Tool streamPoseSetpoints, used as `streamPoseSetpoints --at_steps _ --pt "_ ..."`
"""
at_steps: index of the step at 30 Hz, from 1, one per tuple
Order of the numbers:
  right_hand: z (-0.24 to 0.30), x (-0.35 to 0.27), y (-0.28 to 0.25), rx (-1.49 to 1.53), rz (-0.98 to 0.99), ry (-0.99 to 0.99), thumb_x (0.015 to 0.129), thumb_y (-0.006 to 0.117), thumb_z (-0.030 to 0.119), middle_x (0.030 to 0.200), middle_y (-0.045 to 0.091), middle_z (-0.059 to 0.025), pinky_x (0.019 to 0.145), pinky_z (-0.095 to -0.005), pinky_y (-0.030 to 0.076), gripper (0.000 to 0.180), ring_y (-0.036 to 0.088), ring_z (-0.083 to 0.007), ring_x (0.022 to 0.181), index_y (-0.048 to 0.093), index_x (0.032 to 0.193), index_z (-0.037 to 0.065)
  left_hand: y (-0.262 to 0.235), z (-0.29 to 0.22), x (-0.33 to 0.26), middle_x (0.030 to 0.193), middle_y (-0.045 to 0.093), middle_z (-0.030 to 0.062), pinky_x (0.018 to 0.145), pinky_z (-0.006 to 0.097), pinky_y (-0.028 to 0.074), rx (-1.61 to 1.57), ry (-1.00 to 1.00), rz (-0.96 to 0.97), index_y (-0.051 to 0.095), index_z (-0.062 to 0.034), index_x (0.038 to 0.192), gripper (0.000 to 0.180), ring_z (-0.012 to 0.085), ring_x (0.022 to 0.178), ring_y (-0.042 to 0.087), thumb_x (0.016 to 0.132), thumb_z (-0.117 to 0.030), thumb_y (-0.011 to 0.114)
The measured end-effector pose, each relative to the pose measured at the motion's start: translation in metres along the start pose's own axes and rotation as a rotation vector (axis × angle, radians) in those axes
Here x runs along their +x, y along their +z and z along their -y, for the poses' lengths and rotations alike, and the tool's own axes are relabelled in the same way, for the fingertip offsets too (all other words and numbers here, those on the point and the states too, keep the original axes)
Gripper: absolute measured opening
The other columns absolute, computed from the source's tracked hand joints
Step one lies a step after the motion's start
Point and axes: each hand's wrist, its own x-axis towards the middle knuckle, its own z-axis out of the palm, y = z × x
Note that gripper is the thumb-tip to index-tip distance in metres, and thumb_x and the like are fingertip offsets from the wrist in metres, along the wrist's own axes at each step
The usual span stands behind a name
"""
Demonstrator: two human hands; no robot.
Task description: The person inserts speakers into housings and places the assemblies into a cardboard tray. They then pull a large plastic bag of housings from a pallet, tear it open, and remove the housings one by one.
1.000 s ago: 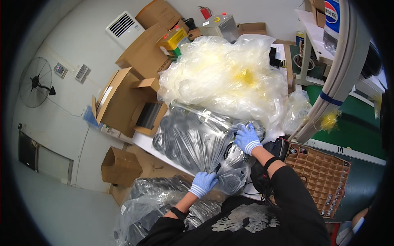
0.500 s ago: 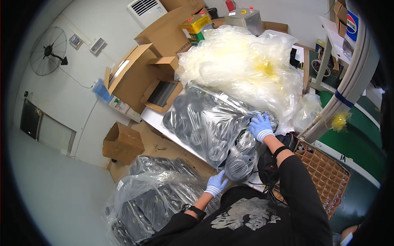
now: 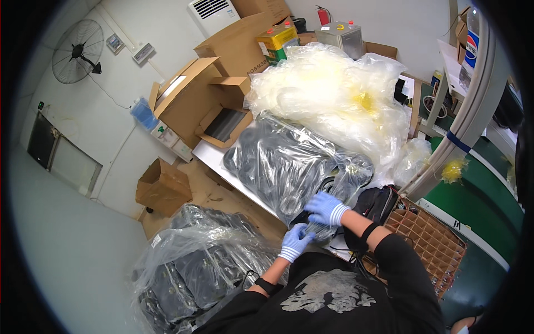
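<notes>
A clear plastic bag full of dark, round-edged parts lies across the white table. My left hand, in a blue glove with a striped white cuff, is at the bag's near corner, its fingers closed on what looks like the film. Just above and to the right, my right hand, gloved alike, rests over the near end of the bag with its fingers stretched leftward. Between the two hands a fold of film partly covers a dark part, whose kind I cannot make out. A black ring-shaped part shows beyond my right hand.
A second bag of dark parts stands at lower left. Pale plastic bags are heaped at the back. A black backpack-like bag and a cardboard divider grid are at right. An open carton stands on the table's far left.
My right hand has moved left and nearer, from the bag's right side to its near end beside my left hand. The left hand's fingers have curled in. The view has shifted slightly.
</notes>
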Motion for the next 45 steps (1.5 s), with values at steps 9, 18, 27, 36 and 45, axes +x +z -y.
streamPoseSetpoints --at_steps 9,18,27,36,45 --pt "0.006 -0.057 -0.023 -0.068 0.137 0.173 0.078 0.057 0.036 0.079 0.056 -0.0084 0.101 -0.0432 0.029 0.028 0.055 -0.0264 0.086 0.06 0.085 0.01 0.015 -0.03 0.012 0.082 0.061 0.0097 0.07 0.038 0.042 0.468 0.481 -0.038 0.059 -0.0086 0.094 0.046 0.027 0.075 0.057 0.067 -0.045 0.069" --pt "0.019 -0.097 -0.041 -0.053 0.018 0.199 0.071 0.062 0.037 0.081 0.053 -0.0072 0.104 -0.0468 0.026 0.03 0.052 -0.0253 0.09 0.057 0.082 0.01 0.023 -0.058 0.024 0.076 0.06 0.0123 0.069 0.038 0.042 0.602 0.369 0.168 0.06 -0.0086 0.093 0.053 0.028 0.071 0.057 0.063 -0.051 0.069" --pt "0.029 -0.13 -0.044 -0.124 -0.041 0.339 0.073 0.06 0.031 0.078 0.053 -0.007 0.096 -0.0412 0.033 0.023 0.052 -0.0233 0.085 0.055 0.08 0.009 0.025 -0.043 0.029 0.064 0.057 0.0089 0.061 0.037 0.039 0.588 0.622 0.223 0.06 -0.0111 0.079 0.039 0.0255 0.062 0.055 0.07 -0.049 0.064" --pt "0.041 -0.143 -0.036 -0.215 -0.151 0.443 0.067 0.06 0.017 0.074 0.053 -0.006 0.09 -0.0404 0.037 0.013 0.053 -0.0234 0.079 0.056 0.076 0.009 0.021 -0.037 0.034 0.061 0.053 0.0057 0.059 0.036 0.037 0.551 0.775 0.215 0.058 -0.0129 0.074 0.031 0.0234 0.06 0.053 0.073 -0.043 0.063" --pt "0.064 -0.143 -0.019 -0.153 -0.113 0.451 0.066 0.063 0.018 0.087 0.056 -0.0031 0.1 -0.0433 0.031 0.018 0.054 -0.02 0.092 0.058 0.083 0.012 0.007 -0.033 0.006 0.062 0.051 0.0031 0.06 0.034 0.038 0.586 1.022 0.378 0.055 -0.0133 0.073 0.017 0.0201 0.06 0.051 0.076 -0.028 0.061"
